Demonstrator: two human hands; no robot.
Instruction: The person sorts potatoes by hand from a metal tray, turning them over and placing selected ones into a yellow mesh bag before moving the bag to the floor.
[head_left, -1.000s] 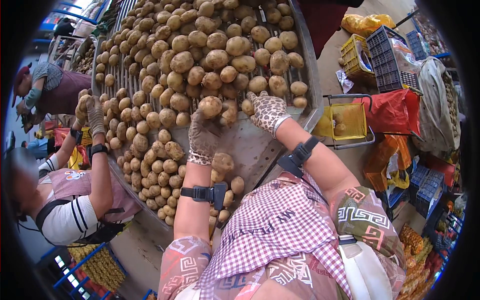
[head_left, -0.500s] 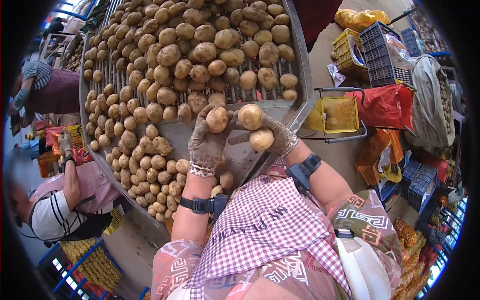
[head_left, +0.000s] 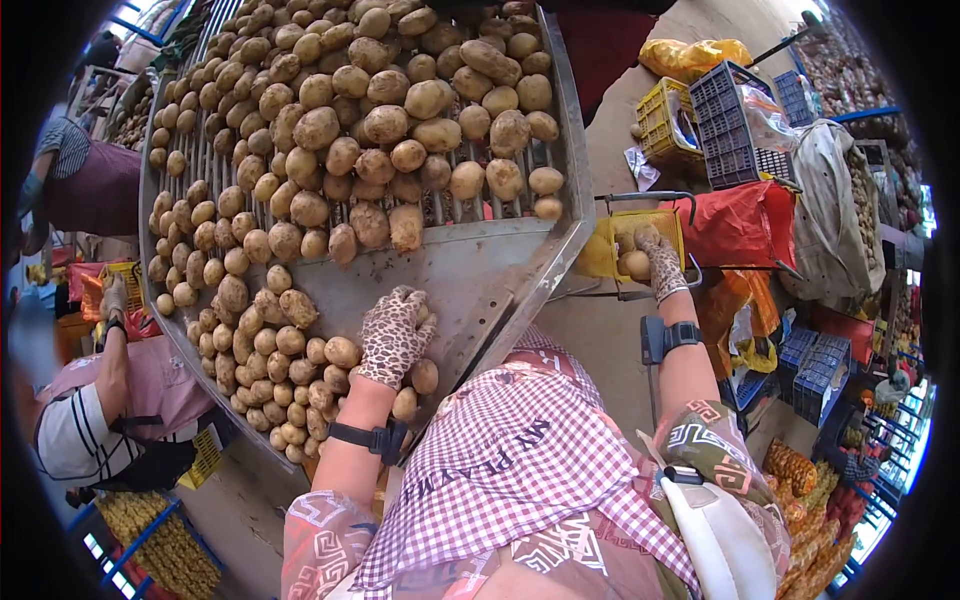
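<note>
My left hand (head_left: 395,335), in a leopard-print glove, is palm down over the bare metal ledge (head_left: 450,265) of the sorting table. Its fingers are curled under, and what they hold, if anything, is hidden. Two loose potatoes (head_left: 424,376) lie beside its wrist. Out to the right, my right hand (head_left: 660,258) reaches over a yellow mesh basket (head_left: 598,250) in a metal frame. A potato (head_left: 635,264) sits against its curled fingers, and another brown potato shape shows just above. The glove hides part of the grip.
Many soil-marked potatoes (head_left: 385,125) cover the slatted rack, with a heap of smaller ones (head_left: 265,365) at left. A raised metal rim (head_left: 570,130) edges the table. A red sack (head_left: 740,225) and crates (head_left: 725,120) stand right. Another person (head_left: 120,390) works at left.
My right hand has moved right from the ledge to the basket with its potatoes. My left hand has turned palm down and lowered; its potato no longer shows. The view has shifted slightly.
</note>
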